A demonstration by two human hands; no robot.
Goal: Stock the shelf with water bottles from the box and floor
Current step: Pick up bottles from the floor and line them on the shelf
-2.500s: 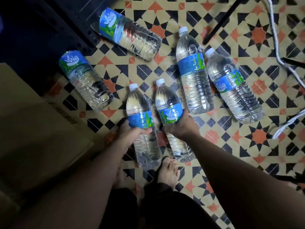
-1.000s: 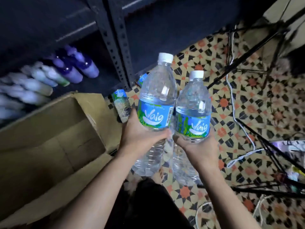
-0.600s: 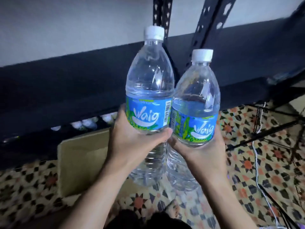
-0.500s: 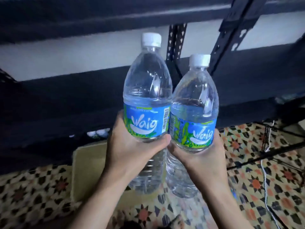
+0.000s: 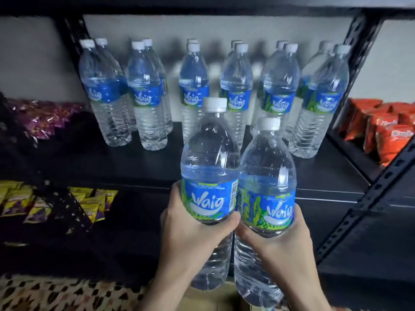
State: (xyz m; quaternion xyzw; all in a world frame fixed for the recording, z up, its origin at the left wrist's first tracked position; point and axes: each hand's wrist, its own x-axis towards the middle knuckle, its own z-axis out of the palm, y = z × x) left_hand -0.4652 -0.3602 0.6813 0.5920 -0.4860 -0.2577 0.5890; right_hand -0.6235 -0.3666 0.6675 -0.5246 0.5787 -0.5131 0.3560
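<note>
My left hand (image 5: 190, 239) grips a clear water bottle (image 5: 210, 167) with a blue label and white cap, held upright. My right hand (image 5: 283, 245) grips a second, matching bottle (image 5: 267, 176) right beside it, the two touching. Both bottles are in front of the black shelf board (image 5: 134, 167), level with its front edge. Several identical water bottles (image 5: 146, 97) stand upright in rows at the back of that shelf. The box is only a sliver of cardboard (image 5: 208, 299) at the bottom, below my hands.
Purple snack packs (image 5: 45, 117) lie on the shelf to the left, orange-red packs (image 5: 386, 129) on the right. Yellow packs (image 5: 89, 203) fill the lower left shelf. A black perforated upright (image 5: 368, 207) runs diagonally at right. Patterned floor tile (image 5: 56, 295) shows at bottom left.
I picked two bottles up off the floor, one in each hand, and raised them. My view rose from the floor past the box to the shelf with the standing bottles.
</note>
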